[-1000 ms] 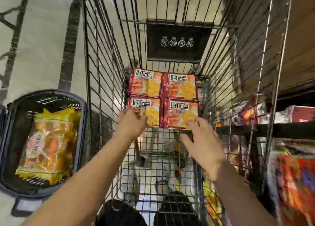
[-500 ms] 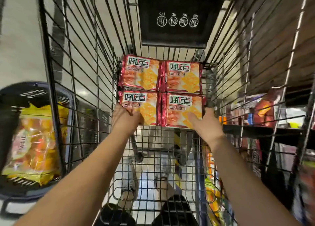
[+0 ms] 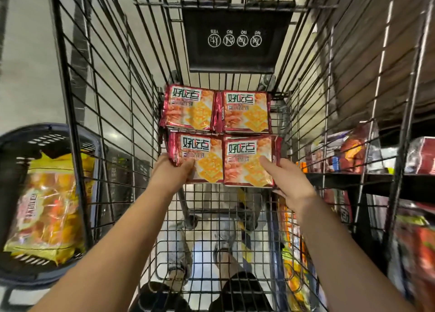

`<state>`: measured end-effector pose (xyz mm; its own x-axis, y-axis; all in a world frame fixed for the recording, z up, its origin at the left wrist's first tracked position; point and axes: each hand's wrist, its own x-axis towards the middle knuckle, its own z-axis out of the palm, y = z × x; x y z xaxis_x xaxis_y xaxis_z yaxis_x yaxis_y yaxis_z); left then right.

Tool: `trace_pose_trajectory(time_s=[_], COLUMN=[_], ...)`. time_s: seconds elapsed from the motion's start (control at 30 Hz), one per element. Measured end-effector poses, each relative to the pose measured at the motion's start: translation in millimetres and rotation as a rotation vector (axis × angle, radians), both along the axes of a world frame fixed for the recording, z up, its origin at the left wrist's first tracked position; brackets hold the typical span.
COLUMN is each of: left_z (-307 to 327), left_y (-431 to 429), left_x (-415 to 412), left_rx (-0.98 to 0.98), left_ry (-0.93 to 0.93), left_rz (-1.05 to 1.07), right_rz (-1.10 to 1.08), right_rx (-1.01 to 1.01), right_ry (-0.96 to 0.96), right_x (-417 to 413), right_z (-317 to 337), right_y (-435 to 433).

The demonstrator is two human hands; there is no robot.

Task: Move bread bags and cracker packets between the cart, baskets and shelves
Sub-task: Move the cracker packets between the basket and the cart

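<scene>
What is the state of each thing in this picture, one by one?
left hand: grips the near left packet at its edge.
right hand: pinches the near right packet, thumb on top.
far packets: flat in the cart, side by side, untouched.
bread bag: lies in the basket, untouched.

The 4 cracker packets (image 3: 188,110) are red and orange, the cart (image 3: 70,99) black, the bread bag (image 3: 47,208) yellow.

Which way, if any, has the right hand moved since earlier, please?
Yes: the right hand advanced along the cart, from the near edge of the near right cracker packet to gripping its side.
</scene>
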<state>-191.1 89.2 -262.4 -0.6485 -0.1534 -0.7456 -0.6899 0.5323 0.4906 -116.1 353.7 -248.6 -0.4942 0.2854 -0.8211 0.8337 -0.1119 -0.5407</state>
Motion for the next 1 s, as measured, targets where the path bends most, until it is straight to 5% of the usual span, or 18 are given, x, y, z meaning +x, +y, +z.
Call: trace_pose_trajectory(time_s=[0.27, 0.63, 1.0], left_z=[91.9, 281.2, 350.7], left_y=[4.7, -69.4, -160.4], left_x=[12.6, 37.4, 97.6], left_rx=[0.196, 0.513, 0.684], left_ry=[0.084, 0.169, 0.269], left_rz=[-0.024, -0.020, 0.120], right_rz=[0.051, -0.224, -0.075], right_rx=[0.046, 0.014, 0.007], right_ry=[0.101, 0.366, 0.472], right_x=[27.7, 80.1, 116.2], right_z=[76.1, 252.1, 338.4], right_y=[-2.7, -32.2, -108.5])
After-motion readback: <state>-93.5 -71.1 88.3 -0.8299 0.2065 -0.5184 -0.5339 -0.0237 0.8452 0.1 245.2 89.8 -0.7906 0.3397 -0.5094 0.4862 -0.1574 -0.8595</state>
